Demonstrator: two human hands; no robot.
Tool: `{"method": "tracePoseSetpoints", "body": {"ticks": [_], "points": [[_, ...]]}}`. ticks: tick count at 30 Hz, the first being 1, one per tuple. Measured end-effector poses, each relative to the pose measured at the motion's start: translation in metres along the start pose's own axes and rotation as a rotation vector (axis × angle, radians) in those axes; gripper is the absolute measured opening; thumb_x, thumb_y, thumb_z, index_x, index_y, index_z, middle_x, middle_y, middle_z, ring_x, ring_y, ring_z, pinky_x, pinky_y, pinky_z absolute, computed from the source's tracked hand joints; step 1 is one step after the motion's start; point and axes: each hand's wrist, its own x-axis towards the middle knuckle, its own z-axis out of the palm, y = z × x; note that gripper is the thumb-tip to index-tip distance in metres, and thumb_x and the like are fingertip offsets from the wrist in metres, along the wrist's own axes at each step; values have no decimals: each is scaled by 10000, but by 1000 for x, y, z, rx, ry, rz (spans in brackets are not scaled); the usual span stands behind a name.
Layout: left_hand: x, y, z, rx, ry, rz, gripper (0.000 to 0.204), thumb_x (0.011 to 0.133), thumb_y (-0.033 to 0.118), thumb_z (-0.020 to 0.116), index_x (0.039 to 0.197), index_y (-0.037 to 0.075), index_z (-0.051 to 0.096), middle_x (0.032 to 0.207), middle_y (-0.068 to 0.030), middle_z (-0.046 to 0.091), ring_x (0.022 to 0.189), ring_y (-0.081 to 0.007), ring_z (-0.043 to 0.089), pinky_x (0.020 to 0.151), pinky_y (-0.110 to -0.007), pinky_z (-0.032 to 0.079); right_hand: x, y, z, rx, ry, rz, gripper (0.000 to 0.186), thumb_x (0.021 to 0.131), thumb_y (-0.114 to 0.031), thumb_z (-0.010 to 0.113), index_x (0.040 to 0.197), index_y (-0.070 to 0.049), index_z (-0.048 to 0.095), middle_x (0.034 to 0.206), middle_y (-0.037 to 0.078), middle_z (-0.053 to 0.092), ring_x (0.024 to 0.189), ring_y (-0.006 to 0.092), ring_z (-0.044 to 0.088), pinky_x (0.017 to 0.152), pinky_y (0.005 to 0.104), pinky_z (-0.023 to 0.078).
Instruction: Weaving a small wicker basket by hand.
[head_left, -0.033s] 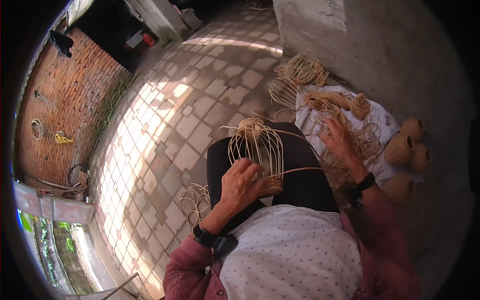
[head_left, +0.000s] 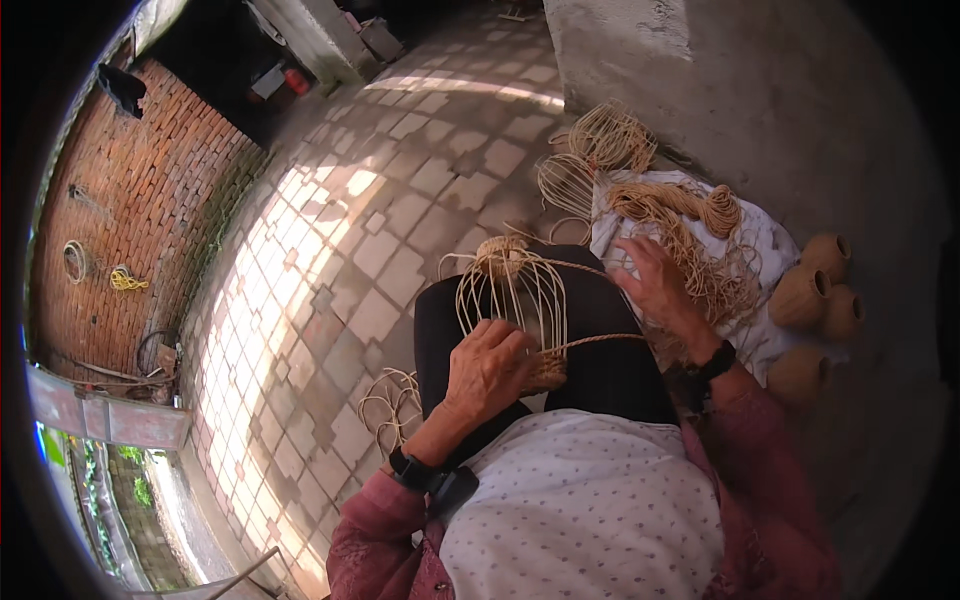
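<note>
Clearly light work: a cane frame [head_left: 502, 263] stands lengthwise mid-lap [head_left: 615, 385], near end at the lap's inner edge.
It looks springy, its bare ribs easily bent; the woven ends seem the firmer hold. Left hand [head_left: 485, 368] curls over the near end, pinch unclear; right hand [head_left: 655, 285] spreads beside the cloth's [head_left: 766, 232] left edge.

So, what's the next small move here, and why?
I'd probably draw the near twisted cord gently snug with the right hand: it runs rightward in a slight arc from the near end of the open-stranded frame, where the left hand could steady it. Whether the right hand already pinches a strand is hard to tell.
</note>
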Motion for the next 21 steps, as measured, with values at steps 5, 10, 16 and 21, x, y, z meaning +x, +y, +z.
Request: {"method": "tracePoseSetpoints", "body": {"ticks": [5, 10, 16, 21], "points": [[18, -3, 20, 89, -118, 302, 131, 729, 190, 706, 778, 118, 608, 682, -26, 561, 659, -211, 553, 559, -362, 447, 13, -53, 47, 241, -250, -10, 260, 903, -254, 611, 1014, -19, 603, 841, 150, 631, 756, 317, 611, 673, 385, 470], [13, -4, 19, 138, -52, 251, 130, 743, 196, 711, 729, 115, 610, 633, -23, 544, 611, -211, 542, 526, -355, 436, -44, 37, -3, 439, -265, 247, 240, 928, -209, 554, 816, 0, 594, 661, 108, 562, 597, 200, 544, 594, 344, 435], [-5, -12, 28, 21, 139, 15, 90, 770, 161, 712, 798, 96, 655, 641, -40, 566, 598, -220, 547, 528, -348, 426, -191, 246, -170, -390, 197, 626, 356, 893, -342, 559, 846, 8, 605, 730, 148, 598, 702, 323, 583, 676, 405, 456], [-8, -15, 31, -63, 231, -132, 92, 807, 171, 697, 804, 98, 641, 666, -54, 587, 599, -235, 552, 529, -364, 438, -233, 288, -196, -844, 218, 620, 360, 891, -343, 566, 822, 7, 618, 691, 114, 603, 662, 278, 592, 631, 378, 465]]}}
